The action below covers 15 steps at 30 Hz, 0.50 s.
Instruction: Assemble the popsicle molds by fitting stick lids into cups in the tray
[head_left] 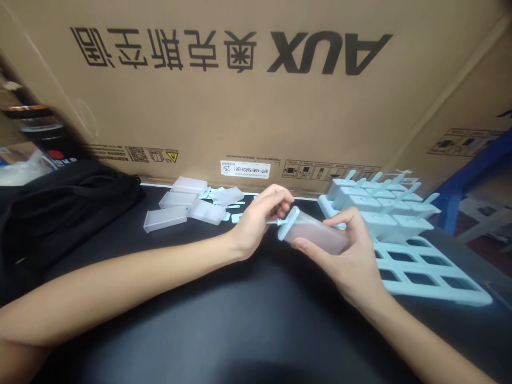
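My right hand [352, 250] is closed around a translucent popsicle mold [316, 232], which lies tilted with its capped end toward the left. A light blue popsicle stick lid [289, 223] sits at the mold's mouth. My left hand [258, 221] has its fingers curled around the lid's stick, just left of the cap; the fingertips are partly hidden. Left of that hand lie several translucent molds [167, 217] and loose blue sticks [236, 205]. On the right, a light blue rack [436, 274] bears several blue molds [412, 224] with sticks pointing up.
A large cardboard box [240, 112] stands along the back of the black table [192, 330]. Black cloth [68, 208] is heaped at the left, with a dark bottle [44, 133] behind it. A blue metal post [460, 181] rises at the right.
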Each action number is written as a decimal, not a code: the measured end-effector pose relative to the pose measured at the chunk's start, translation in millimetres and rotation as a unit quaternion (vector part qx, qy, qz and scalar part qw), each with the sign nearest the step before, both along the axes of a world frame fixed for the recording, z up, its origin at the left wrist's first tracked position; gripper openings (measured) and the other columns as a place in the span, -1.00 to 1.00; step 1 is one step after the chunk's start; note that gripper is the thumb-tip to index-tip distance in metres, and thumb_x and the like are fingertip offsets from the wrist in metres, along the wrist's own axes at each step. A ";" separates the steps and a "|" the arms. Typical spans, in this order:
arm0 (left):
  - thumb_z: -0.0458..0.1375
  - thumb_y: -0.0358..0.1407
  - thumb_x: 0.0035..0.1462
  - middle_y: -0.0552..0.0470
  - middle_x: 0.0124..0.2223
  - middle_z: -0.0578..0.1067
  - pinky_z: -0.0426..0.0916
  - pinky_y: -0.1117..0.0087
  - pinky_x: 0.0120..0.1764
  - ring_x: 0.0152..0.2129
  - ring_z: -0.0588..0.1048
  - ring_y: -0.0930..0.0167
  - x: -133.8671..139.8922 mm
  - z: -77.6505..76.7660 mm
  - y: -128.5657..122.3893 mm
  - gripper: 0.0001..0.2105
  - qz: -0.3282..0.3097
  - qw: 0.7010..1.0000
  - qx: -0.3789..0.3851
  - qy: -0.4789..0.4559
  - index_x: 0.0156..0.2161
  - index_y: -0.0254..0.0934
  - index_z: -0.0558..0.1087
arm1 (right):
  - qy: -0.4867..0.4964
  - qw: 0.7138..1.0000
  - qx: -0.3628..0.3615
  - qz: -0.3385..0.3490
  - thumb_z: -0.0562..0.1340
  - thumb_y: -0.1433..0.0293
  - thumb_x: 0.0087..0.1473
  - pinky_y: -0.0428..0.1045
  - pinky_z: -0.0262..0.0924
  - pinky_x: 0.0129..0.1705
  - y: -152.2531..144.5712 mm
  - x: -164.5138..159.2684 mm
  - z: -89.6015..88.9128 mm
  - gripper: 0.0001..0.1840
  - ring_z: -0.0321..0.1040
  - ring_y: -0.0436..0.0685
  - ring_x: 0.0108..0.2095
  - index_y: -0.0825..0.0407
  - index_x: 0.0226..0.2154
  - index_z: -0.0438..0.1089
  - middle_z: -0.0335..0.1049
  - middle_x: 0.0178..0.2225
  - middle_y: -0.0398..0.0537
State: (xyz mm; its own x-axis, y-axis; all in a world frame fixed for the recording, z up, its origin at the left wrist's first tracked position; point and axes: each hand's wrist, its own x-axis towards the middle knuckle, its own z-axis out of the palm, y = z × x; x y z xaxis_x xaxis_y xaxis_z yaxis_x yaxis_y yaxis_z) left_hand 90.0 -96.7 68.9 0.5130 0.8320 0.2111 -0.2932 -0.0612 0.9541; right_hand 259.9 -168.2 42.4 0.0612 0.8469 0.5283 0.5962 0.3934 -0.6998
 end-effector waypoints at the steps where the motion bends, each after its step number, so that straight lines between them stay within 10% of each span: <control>1: -0.02 -0.19 0.25 0.05 -0.36 0.24 0.28 0.42 -0.36 -0.43 0.27 0.43 1.1 1.7 -1.3 -0.83 0.007 1.000 -0.006 -0.001 -0.31 -0.23 0.26 | 0.029 1.000 -0.007 0.005 0.39 0.19 0.01 -0.03 0.22 -0.47 -0.8 -1.9 1.6 -0.53 0.29 0.06 -0.44 -0.08 -0.32 0.05 0.25 -0.41 -0.17; 15: 0.02 -0.07 0.36 0.14 -0.46 0.22 0.15 0.43 -0.53 -0.58 0.20 0.50 -9.8 18.6 -10.1 -0.72 0.026 0.964 0.262 0.045 -0.32 -0.20 0.21 | 0.092 0.977 -0.079 0.178 0.34 0.33 0.05 -0.03 0.35 -0.34 -12.1 -15.8 12.1 -0.64 0.40 0.04 -0.40 -0.08 -0.24 0.12 0.40 -0.35 -0.16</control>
